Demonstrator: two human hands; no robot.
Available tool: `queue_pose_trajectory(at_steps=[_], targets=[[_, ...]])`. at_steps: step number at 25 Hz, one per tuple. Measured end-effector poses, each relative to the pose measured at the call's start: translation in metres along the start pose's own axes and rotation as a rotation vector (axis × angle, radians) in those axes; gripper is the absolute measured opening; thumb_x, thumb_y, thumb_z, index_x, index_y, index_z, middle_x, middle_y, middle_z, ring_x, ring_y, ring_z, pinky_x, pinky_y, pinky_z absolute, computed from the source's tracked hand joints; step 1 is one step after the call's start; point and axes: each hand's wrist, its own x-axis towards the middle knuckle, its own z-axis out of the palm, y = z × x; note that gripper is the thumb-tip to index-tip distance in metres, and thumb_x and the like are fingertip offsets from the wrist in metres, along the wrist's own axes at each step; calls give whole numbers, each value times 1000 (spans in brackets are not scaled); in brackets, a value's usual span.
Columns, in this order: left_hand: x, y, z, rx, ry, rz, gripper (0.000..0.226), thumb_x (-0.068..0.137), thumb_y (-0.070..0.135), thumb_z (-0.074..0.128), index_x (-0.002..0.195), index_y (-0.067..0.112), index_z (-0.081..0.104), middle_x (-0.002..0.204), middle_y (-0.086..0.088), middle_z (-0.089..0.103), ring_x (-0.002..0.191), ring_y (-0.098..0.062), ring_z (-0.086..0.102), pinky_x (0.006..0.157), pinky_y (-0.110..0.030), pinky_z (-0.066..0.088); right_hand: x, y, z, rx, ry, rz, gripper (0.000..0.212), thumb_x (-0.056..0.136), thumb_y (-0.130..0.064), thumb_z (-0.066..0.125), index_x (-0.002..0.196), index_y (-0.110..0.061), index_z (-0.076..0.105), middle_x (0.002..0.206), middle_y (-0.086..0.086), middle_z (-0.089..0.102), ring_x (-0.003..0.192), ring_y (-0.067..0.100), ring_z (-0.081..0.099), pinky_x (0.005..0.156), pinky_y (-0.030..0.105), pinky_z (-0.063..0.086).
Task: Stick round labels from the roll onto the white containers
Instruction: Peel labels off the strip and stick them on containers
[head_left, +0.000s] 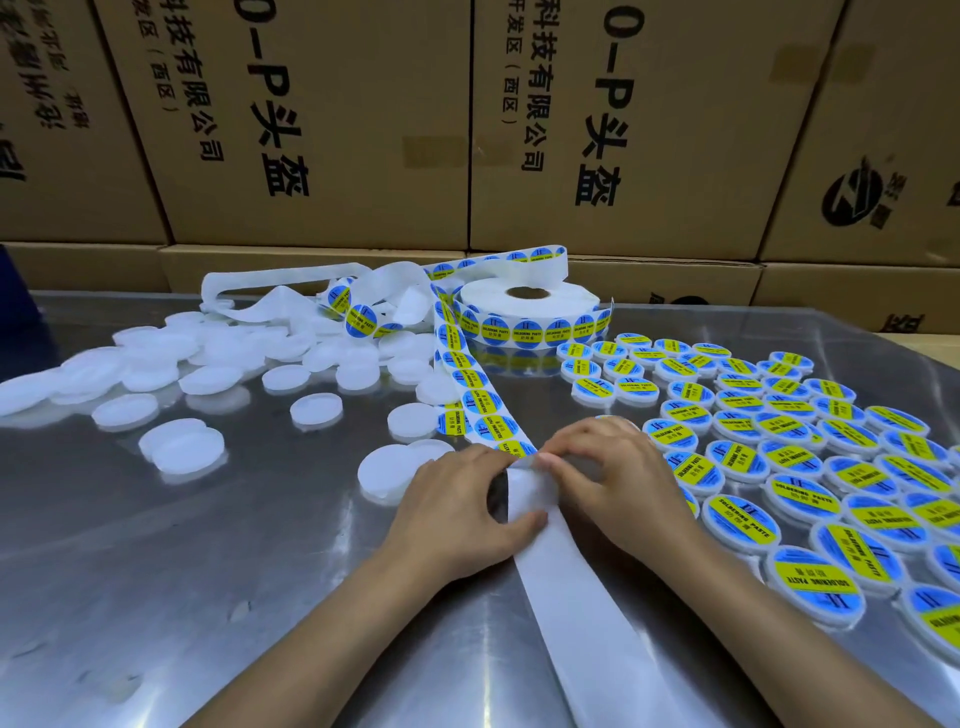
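Left hand and right hand are both pinching the white paper backing strip trailing from the blue-and-yellow round-label roll on the shiny metal counter.

Surface: shiny grey metal tabletop in front of me, reflecting light | Back: wall of stacked brown cardboard cartons with black printed characters and tape patches, a lower row of cartons beneath | Far left: dark blue object at the table's edge, cut off by the frame
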Motion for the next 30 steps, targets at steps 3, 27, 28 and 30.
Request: queue_pose_trajectory(at_steps=[3,27,28,30], targets=[[1,0,1,22,-89,-53,68,71,67,56,131,36,45,124,17,54,116,-10,48,101,-43,35,1,0,-1,29,162,58,7,83,-22,70,86,-19,75,82,-6,62,85,15,54,73,27,41],[4,-26,-23,419,-37,-157,40,93,58,35,109,30,59,115,12,59,115,-15,51,112,-45,15,1,-17,-5,807,214,299,5,83,-22,68,78,-23,71,82,-7,75,84,7,70,75,13,49],[4,-24,-23,440,-35,-122,38,94,55,33,105,30,59,113,12,60,113,-15,52,112,-44,14,1,-19,-6,816,214,305,6,80,-29,69,76,-25,71,81,-9,74,82,4,69,73,11,47],[4,-21,-23,455,-13,-89,39,96,53,29,102,28,59,110,11,62,110,-13,54,111,-40,14,1,-21,-6,818,218,317,12,72,-40,69,70,-29,71,77,-12,73,76,-2,67,67,7,44]])
